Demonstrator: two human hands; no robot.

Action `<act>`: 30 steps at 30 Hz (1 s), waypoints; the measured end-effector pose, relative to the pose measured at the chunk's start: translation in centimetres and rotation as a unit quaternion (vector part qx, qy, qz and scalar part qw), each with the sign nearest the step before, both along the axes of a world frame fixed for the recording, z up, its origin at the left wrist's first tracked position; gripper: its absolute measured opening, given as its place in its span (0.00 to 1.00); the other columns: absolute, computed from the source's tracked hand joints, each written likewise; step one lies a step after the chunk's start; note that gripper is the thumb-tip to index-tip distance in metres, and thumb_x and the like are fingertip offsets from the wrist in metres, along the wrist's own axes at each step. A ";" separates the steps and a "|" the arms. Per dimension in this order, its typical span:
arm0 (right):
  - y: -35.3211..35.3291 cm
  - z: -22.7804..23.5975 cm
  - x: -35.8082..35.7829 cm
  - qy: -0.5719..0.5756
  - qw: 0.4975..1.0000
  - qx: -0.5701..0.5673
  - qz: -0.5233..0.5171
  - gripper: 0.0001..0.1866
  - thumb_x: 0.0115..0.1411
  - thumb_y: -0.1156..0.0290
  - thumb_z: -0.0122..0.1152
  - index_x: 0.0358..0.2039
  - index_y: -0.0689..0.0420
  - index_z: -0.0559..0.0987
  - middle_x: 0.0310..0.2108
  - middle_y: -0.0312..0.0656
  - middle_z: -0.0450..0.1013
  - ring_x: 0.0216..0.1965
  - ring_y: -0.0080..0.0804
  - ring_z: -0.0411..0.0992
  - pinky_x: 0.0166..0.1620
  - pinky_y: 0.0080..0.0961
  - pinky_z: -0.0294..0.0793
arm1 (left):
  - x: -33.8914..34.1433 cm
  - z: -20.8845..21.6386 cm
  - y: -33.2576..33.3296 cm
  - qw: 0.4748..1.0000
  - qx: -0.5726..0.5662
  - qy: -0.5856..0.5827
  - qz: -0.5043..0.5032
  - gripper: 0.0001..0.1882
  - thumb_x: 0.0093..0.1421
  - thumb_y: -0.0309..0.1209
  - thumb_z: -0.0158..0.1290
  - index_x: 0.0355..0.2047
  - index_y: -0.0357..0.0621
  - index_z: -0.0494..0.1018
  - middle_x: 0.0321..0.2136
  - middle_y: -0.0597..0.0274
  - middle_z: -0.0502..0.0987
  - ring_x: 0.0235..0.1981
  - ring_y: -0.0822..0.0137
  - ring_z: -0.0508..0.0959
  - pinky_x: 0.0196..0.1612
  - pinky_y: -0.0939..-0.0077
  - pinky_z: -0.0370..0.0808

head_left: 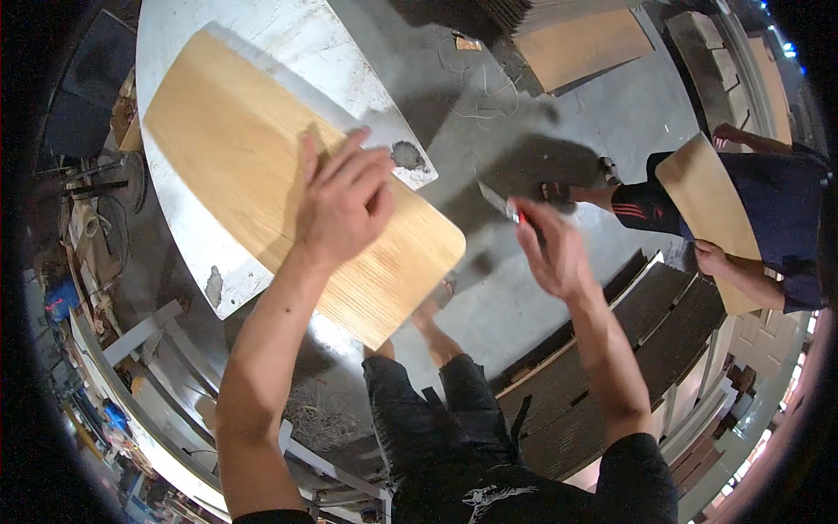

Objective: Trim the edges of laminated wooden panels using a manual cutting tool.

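Note:
A light wood-grain board with rounded corners lies across the white table, its near end jutting out past the table edge. Over the board's middle is my left hand, fingers spread and holding nothing; whether it touches the surface I cannot tell. My right hand, slightly blurred, is closed around a utility knife to the right of the board. The knife's blade points up and left, away from the board. A bit of red shows on its handle, the rest hidden in my fingers.
At the right a co-worker holds a similar curved board. A dark slatted stack stands at lower right. Brown sheets lie at the back, with loose string on the floor. Metal frame bars stand at left.

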State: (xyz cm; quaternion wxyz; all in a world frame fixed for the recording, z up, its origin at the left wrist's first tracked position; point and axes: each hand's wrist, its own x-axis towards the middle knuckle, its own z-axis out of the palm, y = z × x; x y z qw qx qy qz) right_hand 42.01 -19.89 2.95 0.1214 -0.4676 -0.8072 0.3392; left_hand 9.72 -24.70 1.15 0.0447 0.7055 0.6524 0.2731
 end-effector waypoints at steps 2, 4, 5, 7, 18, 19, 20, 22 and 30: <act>-3.0 0.0 1.9 0.018 0.997 -0.053 -0.054 0.18 0.70 0.64 0.58 0.56 0.58 0.77 0.46 0.55 0.78 0.45 0.52 0.79 0.47 0.39 0.78 | 1.2 0.8 0.1 0.994 -0.014 0.035 -0.103 0.08 0.59 0.30 0.58 0.38 0.45 0.82 0.47 0.65 0.83 0.63 0.58 0.74 0.72 0.32 0.51; -6.1 0.4 1.4 0.010 0.986 -0.133 -0.095 0.17 0.69 0.64 0.59 0.54 0.58 0.77 0.43 0.54 0.79 0.42 0.51 0.80 0.44 0.37 0.79 | 0.6 0.6 -0.5 0.988 -0.018 0.062 -0.137 0.09 0.59 0.31 0.58 0.39 0.45 0.82 0.48 0.64 0.82 0.62 0.57 0.75 0.72 0.30 0.50; -7.1 0.9 0.9 0.019 0.991 -0.114 -0.073 0.17 0.68 0.65 0.60 0.53 0.58 0.77 0.42 0.53 0.79 0.40 0.50 0.80 0.43 0.38 0.79 | 0.2 0.2 -0.5 0.988 0.002 0.070 -0.140 0.10 0.59 0.33 0.58 0.40 0.46 0.82 0.51 0.61 0.81 0.63 0.55 0.73 0.72 0.30 0.50; -8.6 1.8 0.4 0.022 0.994 -0.096 -0.050 0.16 0.67 0.66 0.61 0.52 0.58 0.77 0.41 0.51 0.79 0.39 0.49 0.80 0.42 0.38 0.79 | -0.2 0.3 -0.7 0.994 -0.030 0.084 -0.069 0.22 0.61 0.39 0.58 0.55 0.52 0.77 0.63 0.53 0.71 0.71 0.43 0.61 0.72 0.28 0.47; -10.9 1.8 -1.3 -0.075 0.993 -0.010 0.087 0.20 0.67 0.59 0.62 0.54 0.57 0.79 0.37 0.43 0.78 0.34 0.45 0.78 0.38 0.39 0.77 | -4.8 -2.6 -1.4 0.908 -0.098 0.082 0.398 0.34 0.68 0.59 0.45 0.70 0.64 0.65 0.72 0.47 0.58 0.69 0.34 0.56 0.71 0.43 0.55; -10.5 1.8 -1.2 -0.074 0.993 0.009 0.096 0.21 0.67 0.59 0.62 0.55 0.57 0.78 0.36 0.43 0.78 0.33 0.44 0.77 0.37 0.39 0.77 | -4.9 -2.7 -1.3 0.911 -0.082 0.085 0.395 0.33 0.68 0.58 0.46 0.70 0.63 0.66 0.71 0.49 0.59 0.68 0.35 0.58 0.71 0.43 0.56; -10.2 1.8 -1.4 -0.077 0.992 0.006 0.098 0.21 0.67 0.59 0.62 0.55 0.57 0.78 0.36 0.43 0.78 0.33 0.44 0.77 0.37 0.39 0.77 | -4.9 -2.8 -1.4 0.914 -0.065 0.089 0.391 0.32 0.68 0.57 0.46 0.69 0.63 0.67 0.71 0.50 0.60 0.67 0.36 0.59 0.70 0.44 0.57; -9.2 1.6 -1.8 -0.075 0.990 0.031 0.119 0.20 0.67 0.58 0.61 0.54 0.57 0.79 0.36 0.43 0.78 0.32 0.43 0.77 0.36 0.39 0.76 | -4.6 -2.8 -1.3 0.915 -0.067 0.089 0.389 0.32 0.68 0.57 0.46 0.69 0.63 0.67 0.71 0.51 0.61 0.67 0.36 0.59 0.70 0.44 0.57; -8.9 1.7 -2.1 -0.086 0.983 0.035 0.156 0.20 0.64 0.64 0.65 0.53 0.58 0.78 0.35 0.42 0.78 0.32 0.42 0.78 0.37 0.39 0.76 | -4.8 -3.5 -1.6 0.910 -0.059 0.122 0.391 0.31 0.67 0.54 0.47 0.69 0.63 0.67 0.70 0.51 0.62 0.66 0.35 0.60 0.67 0.43 0.61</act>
